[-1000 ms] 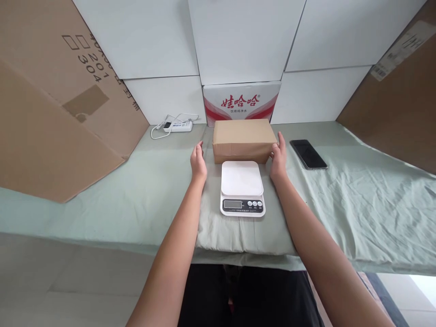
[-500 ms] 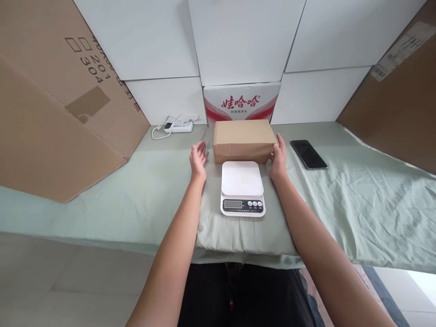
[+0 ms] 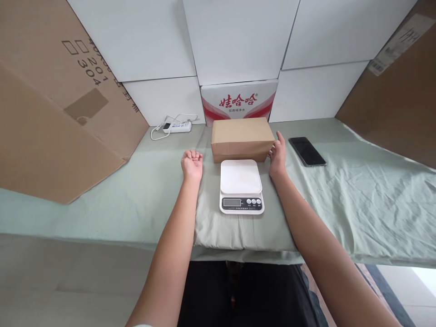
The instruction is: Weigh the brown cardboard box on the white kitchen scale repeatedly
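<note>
A closed brown cardboard box [image 3: 242,131] lies on the cloth just behind a white kitchen scale [image 3: 241,177]. The scale's platform is bare, and its small display looks blank. To the left of the box, and apart from it, my left hand [image 3: 192,164] is turned palm up with its fingers curled in and nothing visible in them. My right hand [image 3: 278,156] is at the box's right end, one finger pointing upward and the others bent near the corner. It seems to touch the box without gripping it.
A black phone [image 3: 307,151] lies to the right. At the back left is a white power strip [image 3: 177,126] with its cord. A red-and-white carton [image 3: 239,102] stands against the white panels, and large cardboard sheets [image 3: 68,122] flank the green-clothed table [image 3: 136,200].
My left hand has drawn away to the left from the box, turning palm up and curling its fingers. My right hand stays by the box's right end. The view has shifted slightly.
</note>
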A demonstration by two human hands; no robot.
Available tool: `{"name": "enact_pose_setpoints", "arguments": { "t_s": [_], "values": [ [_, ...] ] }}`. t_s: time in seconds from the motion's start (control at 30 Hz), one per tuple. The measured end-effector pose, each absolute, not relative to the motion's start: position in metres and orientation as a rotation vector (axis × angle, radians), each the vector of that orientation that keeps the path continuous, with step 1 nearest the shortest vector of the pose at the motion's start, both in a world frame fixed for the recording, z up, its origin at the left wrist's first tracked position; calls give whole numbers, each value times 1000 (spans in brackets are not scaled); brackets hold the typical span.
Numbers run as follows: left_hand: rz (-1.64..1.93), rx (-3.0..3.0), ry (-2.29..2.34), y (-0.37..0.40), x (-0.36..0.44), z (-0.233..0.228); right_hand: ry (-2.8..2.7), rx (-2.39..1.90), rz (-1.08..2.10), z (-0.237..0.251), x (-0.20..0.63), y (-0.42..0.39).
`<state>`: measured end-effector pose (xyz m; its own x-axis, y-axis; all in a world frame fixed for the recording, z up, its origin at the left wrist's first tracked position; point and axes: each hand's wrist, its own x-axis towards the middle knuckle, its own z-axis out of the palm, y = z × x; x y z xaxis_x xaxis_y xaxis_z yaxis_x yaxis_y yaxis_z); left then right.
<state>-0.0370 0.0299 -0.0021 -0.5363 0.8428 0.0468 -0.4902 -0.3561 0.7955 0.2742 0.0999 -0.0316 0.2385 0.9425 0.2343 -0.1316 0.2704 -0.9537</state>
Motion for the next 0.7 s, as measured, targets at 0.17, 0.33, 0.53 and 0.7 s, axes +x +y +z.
{"name": "enact_pose_setpoints", "arguments": {
  "t_s": [0.17, 0.33, 0.53, 0.7],
  "values": [
    [2003, 436, 836, 18, -25, 17, -974, -981, 976, -29, 274, 101],
    [2006, 419, 799, 9, -18, 25, -926, -939, 985, -27, 272, 100],
    [1993, 433, 843, 9, -18, 25, -981, -935, 971, -32, 275, 102],
    [1930, 446, 941, 18, -21, 15, -1018, -950, 978, -34, 277, 103]
  ]
}}
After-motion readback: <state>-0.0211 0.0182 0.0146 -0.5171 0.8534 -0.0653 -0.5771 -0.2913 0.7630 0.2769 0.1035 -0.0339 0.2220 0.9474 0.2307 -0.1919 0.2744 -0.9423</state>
